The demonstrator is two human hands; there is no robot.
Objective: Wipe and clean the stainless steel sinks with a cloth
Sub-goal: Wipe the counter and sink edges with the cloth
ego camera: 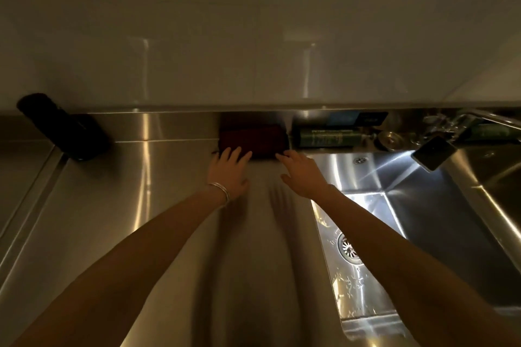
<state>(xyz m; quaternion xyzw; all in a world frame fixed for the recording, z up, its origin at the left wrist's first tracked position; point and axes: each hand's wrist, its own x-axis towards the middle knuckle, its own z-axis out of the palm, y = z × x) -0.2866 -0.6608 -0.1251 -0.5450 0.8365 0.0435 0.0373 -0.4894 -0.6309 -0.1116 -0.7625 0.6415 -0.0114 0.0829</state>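
Note:
A folded dark red cloth (253,138) lies on the steel counter against the back splash. My left hand (229,170), with a bangle on the wrist, reaches to the cloth's front left edge, fingers spread and touching it. My right hand (303,173) has its fingertips at the cloth's front right corner, fingers apart. Neither hand has closed on it. A stainless steel sink (394,205) with a round drain (349,248) and water drops lies to the right, partly hidden by my right forearm.
A black object (63,127) leans at the back left of the steel counter (112,205). Behind the sink lie a green bottle (324,136), a small metal strainer (390,138) and a tap (462,118). A phone (434,152) juts over the basin. A second basin (496,172) is at far right.

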